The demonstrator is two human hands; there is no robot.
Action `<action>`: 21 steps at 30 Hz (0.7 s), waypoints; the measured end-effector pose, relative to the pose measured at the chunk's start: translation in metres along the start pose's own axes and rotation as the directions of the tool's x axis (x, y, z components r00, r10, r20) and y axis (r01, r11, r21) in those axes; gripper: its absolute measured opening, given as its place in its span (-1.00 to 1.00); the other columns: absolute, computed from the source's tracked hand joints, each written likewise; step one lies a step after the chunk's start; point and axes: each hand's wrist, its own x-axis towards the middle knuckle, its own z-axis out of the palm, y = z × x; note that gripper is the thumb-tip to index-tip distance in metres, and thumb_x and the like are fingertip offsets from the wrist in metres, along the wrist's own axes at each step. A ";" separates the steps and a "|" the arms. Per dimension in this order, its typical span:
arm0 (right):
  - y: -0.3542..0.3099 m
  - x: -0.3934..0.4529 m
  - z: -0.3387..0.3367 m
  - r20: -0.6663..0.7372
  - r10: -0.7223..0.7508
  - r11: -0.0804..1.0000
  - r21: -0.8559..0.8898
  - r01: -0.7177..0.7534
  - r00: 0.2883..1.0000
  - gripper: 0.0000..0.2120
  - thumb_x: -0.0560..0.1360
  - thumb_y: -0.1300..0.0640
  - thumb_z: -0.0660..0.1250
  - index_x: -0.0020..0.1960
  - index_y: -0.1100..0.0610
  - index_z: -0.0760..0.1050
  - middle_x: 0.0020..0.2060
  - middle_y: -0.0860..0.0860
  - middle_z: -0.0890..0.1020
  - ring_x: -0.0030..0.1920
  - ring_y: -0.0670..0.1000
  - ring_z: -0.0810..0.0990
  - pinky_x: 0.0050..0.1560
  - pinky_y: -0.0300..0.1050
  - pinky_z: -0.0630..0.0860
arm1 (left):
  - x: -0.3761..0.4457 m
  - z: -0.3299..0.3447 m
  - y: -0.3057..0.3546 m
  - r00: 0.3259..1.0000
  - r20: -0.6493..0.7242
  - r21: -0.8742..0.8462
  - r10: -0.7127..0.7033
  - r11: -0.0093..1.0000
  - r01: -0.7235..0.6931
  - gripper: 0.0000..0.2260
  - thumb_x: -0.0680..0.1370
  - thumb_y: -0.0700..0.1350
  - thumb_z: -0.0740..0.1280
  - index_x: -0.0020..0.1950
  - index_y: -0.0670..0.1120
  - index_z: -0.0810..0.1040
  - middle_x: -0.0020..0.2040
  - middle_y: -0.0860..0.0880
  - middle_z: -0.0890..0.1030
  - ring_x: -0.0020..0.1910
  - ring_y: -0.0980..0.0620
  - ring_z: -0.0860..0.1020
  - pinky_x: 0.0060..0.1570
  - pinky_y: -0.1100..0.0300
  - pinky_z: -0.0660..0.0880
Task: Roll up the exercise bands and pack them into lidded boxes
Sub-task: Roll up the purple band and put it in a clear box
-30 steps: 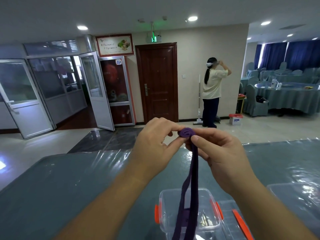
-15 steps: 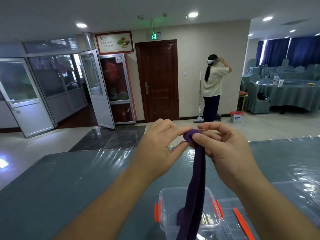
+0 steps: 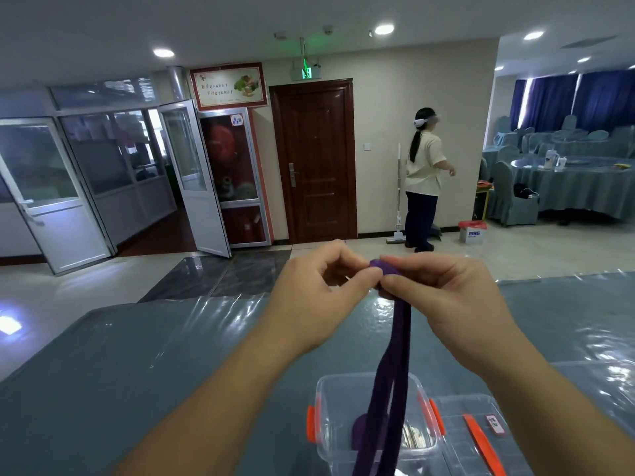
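Since the earlier frame, both hands sit slightly lower and closer together, and the person across the room has dropped an arm and turned. My left hand (image 3: 319, 297) and my right hand (image 3: 443, 300) meet in the air above the table (image 3: 137, 372), fingertips nearly touching. Each pinches the small coiled end of the purple band (image 3: 395, 355) between thumb and forefinger; the other fingers are curled. The coil peeks out between my fingertips as a rounded purple nub. From it the unrolled part hangs almost straight down, long axis vertical, as two flat matte strips lying side by side. This tail drops in front of the clear box (image 3: 371, 424), which stands on the table with orange latches and a rolled purple band inside. A clear lid (image 3: 481, 438) lies just right of the box.
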 end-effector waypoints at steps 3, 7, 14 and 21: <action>-0.002 -0.003 -0.006 0.129 -0.035 0.976 -0.211 0.062 0.991 -0.73 0.48 0.27 0.51 0.17 0.11 0.70 -0.06 -0.09 0.79 -0.01 -0.10 0.77 0.06 -0.29 0.64 | 0.006 -0.010 0.004 0.989 0.116 -0.012 -0.087 0.996 0.089 -0.81 0.50 -0.04 0.56 0.08 0.11 0.67 -0.02 0.12 0.70 -0.02 0.11 0.70 0.06 0.02 0.68; -0.002 0.000 -0.009 0.118 -0.016 0.950 -0.307 0.052 0.993 -0.77 0.43 0.21 0.57 0.04 0.07 0.62 -0.13 -0.09 0.79 -0.09 -0.08 0.77 0.01 -0.20 0.69 | 0.009 -0.019 0.007 0.951 0.249 -0.052 -0.184 0.978 0.203 -0.72 0.53 -0.13 0.54 0.22 0.08 0.70 0.04 0.11 0.73 0.05 0.10 0.71 0.18 0.04 0.66; 0.004 -0.002 0.001 -0.057 -0.128 0.985 -0.123 0.120 0.990 -0.71 0.45 0.21 0.53 0.13 -0.03 0.71 -0.04 -0.16 0.78 0.03 -0.12 0.75 0.07 -0.31 0.63 | 0.005 0.000 0.009 0.951 0.121 -0.575 -0.284 0.761 0.300 -0.81 0.59 -0.32 0.40 0.18 -0.18 0.67 0.06 -0.17 0.75 0.09 -0.08 0.74 0.10 0.13 0.66; -0.005 0.002 -0.011 0.102 -0.043 0.925 -0.371 0.078 0.994 -0.74 0.50 0.26 0.50 0.09 -0.05 0.74 -0.14 -0.25 0.76 -0.07 -0.23 0.72 0.02 -0.38 0.60 | 0.009 -0.008 0.003 0.933 0.227 -0.081 -0.278 0.950 0.302 -0.82 0.56 -0.11 0.51 0.14 0.07 0.71 -0.01 0.03 0.76 0.01 0.04 0.73 0.15 -0.01 0.67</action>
